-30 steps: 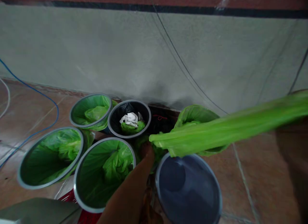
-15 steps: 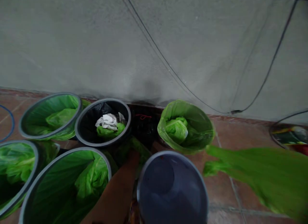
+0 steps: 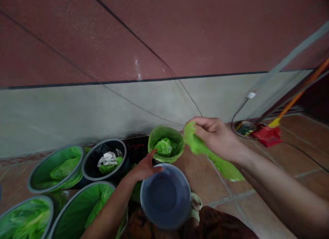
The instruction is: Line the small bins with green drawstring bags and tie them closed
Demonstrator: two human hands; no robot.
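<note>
Light green plastic bag [image 3: 226,165] hangs limp from my right hand [image 3: 214,134], whose fingers are pinched on its gathered end. This hand is raised over the floor on the right. My left hand [image 3: 146,168] is at the far left rim of an empty grey plastic bin [image 3: 166,198], thumb and finger spread apart; the thumb overlaps the rim. The bin has no liner and stands in front of my legs. Just beyond it is a small bin lined with a green bag [image 3: 177,153], with a crumpled green bundle [image 3: 163,146] inside.
Several green-lined bins [image 3: 55,168] stand at the left. Among them, a black-lined bin [image 3: 88,167] holds white crumpled paper [image 3: 108,158]. Cables run down the wall [image 3: 77,115]. A red dustpan [image 3: 268,135] and an orange handle [image 3: 290,103] are at the right on the tiled floor [image 3: 295,156].
The view has tilted up, showing more wall and the dustpan. My left hand has come up from beside the bins to the grey bin's rim. My right hand has come into view with the green bag.
</note>
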